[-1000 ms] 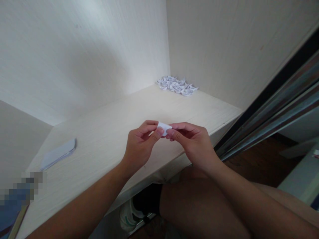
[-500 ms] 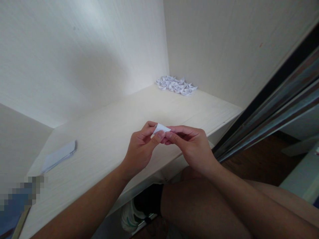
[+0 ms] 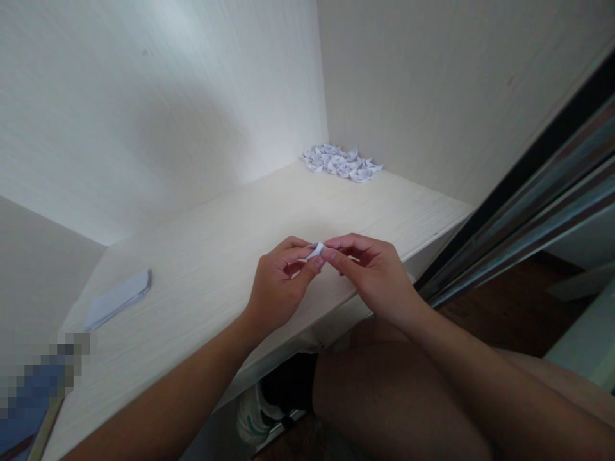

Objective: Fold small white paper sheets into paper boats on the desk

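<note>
Between my fingertips is a small folded piece of white paper (image 3: 316, 250), held above the front part of the pale shelf (image 3: 230, 230). My left hand (image 3: 281, 282) pinches its left side with the thumb in front and the fingers behind. On the other side my right hand (image 3: 375, 272) has its thumb and forefinger closed on the paper's right end. The fingers cover much of the paper, so its full shape is hidden.
A cluster of small folded paper pieces (image 3: 341, 163) with pointed tips lies in the shelf's back corner. At the left rests a stack of white paper sheets (image 3: 119, 299). Dark-edged sliding door rails (image 3: 509, 186) run along the right. My legs are below the shelf edge.
The paper has turned between my fingers and shows a narrower, folded face instead of a flat one. My left hand has shifted slightly right, its fingers closer to the right hand.
</note>
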`<state>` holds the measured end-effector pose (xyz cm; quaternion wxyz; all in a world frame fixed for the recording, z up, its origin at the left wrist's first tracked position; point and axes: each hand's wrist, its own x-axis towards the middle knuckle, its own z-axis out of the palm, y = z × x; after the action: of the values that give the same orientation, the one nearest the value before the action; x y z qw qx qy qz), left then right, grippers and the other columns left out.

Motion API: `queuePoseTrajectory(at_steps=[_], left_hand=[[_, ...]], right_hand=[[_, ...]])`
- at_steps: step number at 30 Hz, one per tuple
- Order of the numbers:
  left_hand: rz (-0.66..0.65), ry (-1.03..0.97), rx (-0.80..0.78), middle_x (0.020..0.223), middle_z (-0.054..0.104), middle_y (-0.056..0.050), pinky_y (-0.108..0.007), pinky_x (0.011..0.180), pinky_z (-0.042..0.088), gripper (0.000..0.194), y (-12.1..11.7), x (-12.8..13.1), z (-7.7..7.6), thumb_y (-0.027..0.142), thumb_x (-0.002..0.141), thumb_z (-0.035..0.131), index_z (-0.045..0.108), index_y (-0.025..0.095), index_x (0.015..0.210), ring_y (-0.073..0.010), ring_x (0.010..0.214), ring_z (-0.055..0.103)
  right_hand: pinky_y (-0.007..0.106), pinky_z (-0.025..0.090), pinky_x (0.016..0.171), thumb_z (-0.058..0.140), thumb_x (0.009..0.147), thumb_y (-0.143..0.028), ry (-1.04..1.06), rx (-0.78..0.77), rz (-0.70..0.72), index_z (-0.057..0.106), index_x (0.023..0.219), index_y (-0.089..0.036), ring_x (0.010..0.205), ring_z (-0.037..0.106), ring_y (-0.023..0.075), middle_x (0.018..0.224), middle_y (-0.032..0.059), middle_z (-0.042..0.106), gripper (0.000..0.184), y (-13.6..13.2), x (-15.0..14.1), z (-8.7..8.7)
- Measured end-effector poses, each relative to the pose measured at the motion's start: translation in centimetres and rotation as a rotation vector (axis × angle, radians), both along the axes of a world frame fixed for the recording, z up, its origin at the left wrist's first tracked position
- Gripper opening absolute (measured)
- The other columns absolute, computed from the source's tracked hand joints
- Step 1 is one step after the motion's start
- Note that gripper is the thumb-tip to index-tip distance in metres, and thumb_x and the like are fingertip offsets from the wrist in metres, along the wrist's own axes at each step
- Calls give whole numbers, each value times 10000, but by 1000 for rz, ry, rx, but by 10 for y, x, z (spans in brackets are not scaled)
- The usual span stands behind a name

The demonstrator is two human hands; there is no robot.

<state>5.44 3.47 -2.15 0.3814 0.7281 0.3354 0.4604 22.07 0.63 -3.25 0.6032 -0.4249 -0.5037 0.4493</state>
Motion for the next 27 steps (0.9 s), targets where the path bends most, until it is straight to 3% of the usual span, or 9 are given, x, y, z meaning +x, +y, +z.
queuePoseTrajectory(at_steps=[5,9,12,16,20,24,27], left_hand=[[26,46,14,850,740,-41,-265,682,599,119,-3,0,-5,307,868,793,746,197,864,-160,767,699],[64,-77,-136,770,718,6,-257,595,601,322,-4,2,-4,294,754,889,611,200,886,-159,672,724],[68,-147,-214,769,747,2,-274,628,621,375,-2,3,-1,265,723,906,619,189,953,-168,681,744],[111,-196,-205,814,774,-16,-255,680,629,333,1,3,0,219,703,911,687,164,943,-150,734,753],[70,-222,-185,854,790,-13,-240,713,636,297,2,3,-1,169,697,904,711,164,923,-138,771,762],[91,-194,-191,815,801,-11,-220,710,634,187,0,3,0,164,734,874,741,163,866,-127,738,763],[119,-135,-138,791,806,-9,-197,677,624,112,-1,2,1,168,769,849,773,169,851,-117,698,756]], right_hand=[[327,493,713,799,834,-318,-138,23,27,787,856,-221,793,674,185,849,34,765,100,0,5,2],[315,483,674,790,835,-350,-95,-11,71,749,785,-208,720,658,170,785,24,756,156,1,6,3],[307,460,651,798,825,-389,-82,-30,39,737,781,-201,697,627,160,778,23,744,203,3,6,2],[294,410,610,796,823,-409,-72,-61,12,723,778,-191,649,565,136,729,7,695,235,4,6,1],[286,407,610,812,799,-419,-41,-72,-6,697,765,-182,622,531,119,684,-11,652,266,4,7,1],[283,442,614,754,855,-348,-15,-64,30,659,827,-181,631,564,122,699,-12,651,194,4,8,0],[280,452,600,721,877,-267,-74,32,43,641,916,-193,666,587,130,760,-14,650,116,4,10,0]])
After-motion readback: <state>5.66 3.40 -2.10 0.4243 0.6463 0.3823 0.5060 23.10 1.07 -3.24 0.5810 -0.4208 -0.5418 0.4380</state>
